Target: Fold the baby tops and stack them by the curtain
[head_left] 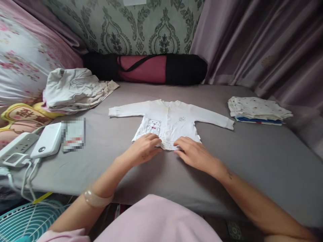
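Observation:
A small white baby shirt (165,122) lies spread out, front up, on the grey bed sheet, both sleeves stretched to the sides. A bear with a red bow is printed on its lower left, and a row of buttons runs down the middle. My left hand (146,148) is at the left part of the bottom hem, its fingers bent over the cloth and the thumb below the edge. On the right part of the same hem, my right hand (194,153) has its fingers curled over the fabric in a similar pinch. The hands partly cover the hem.
Folded clothes (259,109) are stacked at the right, and a looser pile of clothes (73,89) is at the left. A black and red bag (143,69) lies along the wall. A power bank (46,139), power strip (19,144) and cables sit left, above a fan (27,222).

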